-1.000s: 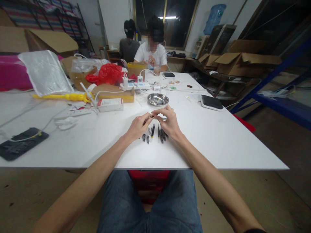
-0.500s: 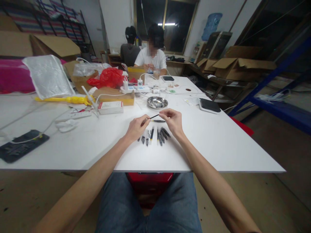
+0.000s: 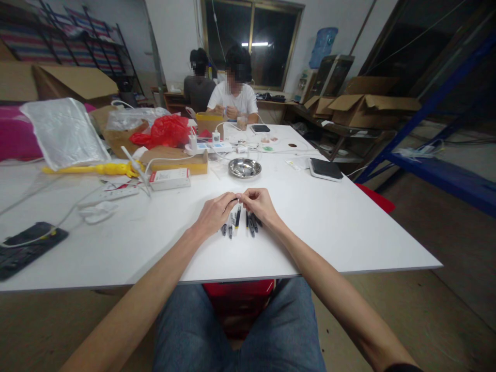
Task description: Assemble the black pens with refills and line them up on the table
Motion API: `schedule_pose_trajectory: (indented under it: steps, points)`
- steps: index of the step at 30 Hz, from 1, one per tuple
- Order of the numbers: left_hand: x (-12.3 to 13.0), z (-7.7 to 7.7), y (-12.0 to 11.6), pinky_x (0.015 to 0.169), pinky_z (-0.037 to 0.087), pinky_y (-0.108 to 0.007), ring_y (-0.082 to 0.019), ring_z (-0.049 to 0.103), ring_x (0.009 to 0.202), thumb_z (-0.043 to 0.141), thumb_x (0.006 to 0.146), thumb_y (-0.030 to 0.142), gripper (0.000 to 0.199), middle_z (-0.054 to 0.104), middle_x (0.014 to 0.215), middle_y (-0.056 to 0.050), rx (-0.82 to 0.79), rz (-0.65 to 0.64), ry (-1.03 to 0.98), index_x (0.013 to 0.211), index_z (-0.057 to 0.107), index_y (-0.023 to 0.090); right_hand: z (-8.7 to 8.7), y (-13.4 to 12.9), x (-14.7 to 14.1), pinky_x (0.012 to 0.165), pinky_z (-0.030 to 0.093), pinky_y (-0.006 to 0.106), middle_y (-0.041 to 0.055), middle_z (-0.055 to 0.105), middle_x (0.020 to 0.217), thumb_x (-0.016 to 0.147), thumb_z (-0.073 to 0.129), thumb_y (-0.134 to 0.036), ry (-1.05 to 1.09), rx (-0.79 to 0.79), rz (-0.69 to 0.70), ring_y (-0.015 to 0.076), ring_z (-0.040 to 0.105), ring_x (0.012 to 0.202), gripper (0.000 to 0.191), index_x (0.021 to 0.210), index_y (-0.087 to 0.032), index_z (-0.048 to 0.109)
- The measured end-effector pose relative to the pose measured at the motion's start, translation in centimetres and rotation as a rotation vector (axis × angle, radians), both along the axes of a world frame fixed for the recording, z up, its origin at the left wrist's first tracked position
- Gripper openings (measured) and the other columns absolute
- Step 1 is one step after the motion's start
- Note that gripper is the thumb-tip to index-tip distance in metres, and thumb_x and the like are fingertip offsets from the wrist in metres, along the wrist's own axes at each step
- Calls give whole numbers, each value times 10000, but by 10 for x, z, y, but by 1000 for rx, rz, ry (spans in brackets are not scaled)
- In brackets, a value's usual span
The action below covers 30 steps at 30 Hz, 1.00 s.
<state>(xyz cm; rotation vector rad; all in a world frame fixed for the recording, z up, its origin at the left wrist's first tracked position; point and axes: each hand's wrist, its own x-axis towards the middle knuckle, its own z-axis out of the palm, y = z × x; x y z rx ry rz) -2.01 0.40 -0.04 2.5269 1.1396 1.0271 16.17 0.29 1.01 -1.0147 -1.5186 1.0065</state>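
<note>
My left hand (image 3: pixel 217 211) is closed, fingers pinched round a thin black pen refill (image 3: pixel 234 199), of which only a short bit shows. My right hand (image 3: pixel 258 204) is closed too, its thumb and fingertips meeting the left ones at the refill; the grip hides the rest. Just below the hands, pen parts lie in two groups on the white table (image 3: pixel 329 232). On the left are clear-and-black pen pieces (image 3: pixel 230 227) and a black rod with a yellow end (image 3: pixel 237 218). Several black pen pieces (image 3: pixel 252 226) lie under my right hand, partly covered.
Beyond my hands stands a shiny metal bowl (image 3: pixel 245 168) with small dark bits inside. A white box (image 3: pixel 170 179), a yellow tool (image 3: pixel 93 169), cables and a power strip (image 3: pixel 209 148) lie to the left. A dark-topped device (image 3: pixel 326 169) sits right. Two people are at the back.
My hands have come together; the black refill, earlier stretched visibly between them, is now mostly hidden by fingers. Both hands are lower over the pen parts, and the view has shifted a little.
</note>
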Motion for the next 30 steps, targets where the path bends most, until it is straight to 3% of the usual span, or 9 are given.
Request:
schedule_pose_trajectory:
  steps: [4, 8, 11, 18, 30]
  points:
    - [1, 3, -2, 723, 397, -268, -174, 636, 814, 383, 1041, 348, 301, 692, 865, -21, -7, 162, -1, 901, 615, 218, 0, 2, 6, 687, 443, 279, 31, 687, 715, 814, 750, -472, -184, 74, 177, 145, 570, 655, 339, 735, -145, 710]
    - [0, 4, 0, 687, 363, -282, -189, 645, 780, 391, 1033, 329, 282, 699, 818, -20, -49, 252, 7, 892, 612, 227, 1, 2, 13, 810, 415, 309, 49, 705, 851, 818, 784, -240, -546, 239, 83, 179, 580, 820, 87, 817, -158, 753]
    - [-1, 3, 1, 672, 345, -288, -201, 654, 772, 399, 1026, 322, 272, 702, 792, -17, -65, 285, 22, 898, 621, 234, 3, 1, 14, 792, 398, 296, 42, 680, 827, 803, 812, -221, -668, 230, 96, 179, 557, 823, 85, 832, -161, 760]
    - [0, 4, 0, 665, 334, -291, -207, 678, 818, 396, 1030, 314, 268, 736, 853, -17, -73, 273, 95, 925, 632, 240, 4, -1, 7, 779, 390, 293, 36, 658, 807, 798, 823, -229, -734, 228, 106, 182, 536, 829, 101, 793, -165, 744]
    - [0, 7, -1, 681, 363, -282, -209, 686, 855, 423, 1024, 295, 243, 749, 904, -31, -102, 288, 140, 970, 653, 241, -10, 2, 4, 811, 389, 312, 36, 629, 852, 815, 803, -190, -677, 257, 51, 192, 531, 866, 84, 810, -171, 722]
